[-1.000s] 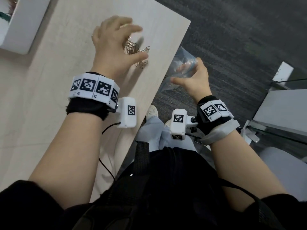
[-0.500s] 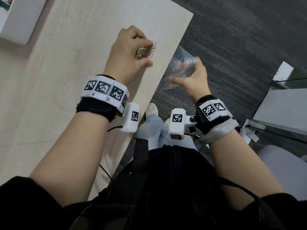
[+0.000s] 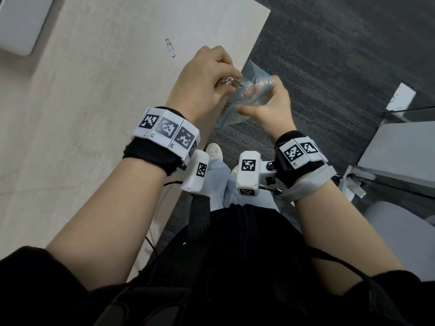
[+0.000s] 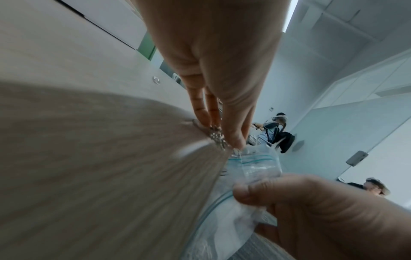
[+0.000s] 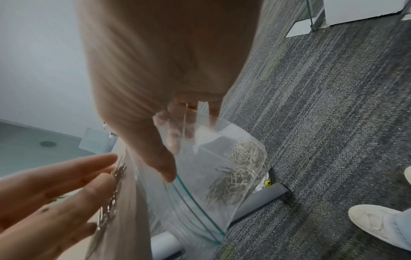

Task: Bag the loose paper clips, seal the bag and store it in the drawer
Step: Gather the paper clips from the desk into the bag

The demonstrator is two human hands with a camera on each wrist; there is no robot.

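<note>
Desk: a pale wood-grain desk (image 3: 94, 114), its edge running along grey carpet (image 3: 329, 78); a white box (image 3: 21, 22) sits at its far left corner.
Room: glass partitions and white walls; two other people stand far off in the left wrist view.
Stray clip: one paper clip (image 3: 170, 47) lies alone on the desk beyond the hands.
Left hand: the left hand (image 3: 202, 83) curls round a bunch of paper clips (image 3: 227, 81) at the desk edge, touching the bag's mouth.
Right hand: the right hand (image 3: 270, 107) pinches the clear zip bag (image 5: 200, 176) open, just off the edge; clips already lie in its bottom.
Since a second ago: the left hand has carried its bunch from the desktop to the bag, leaving the single clip behind.
</note>
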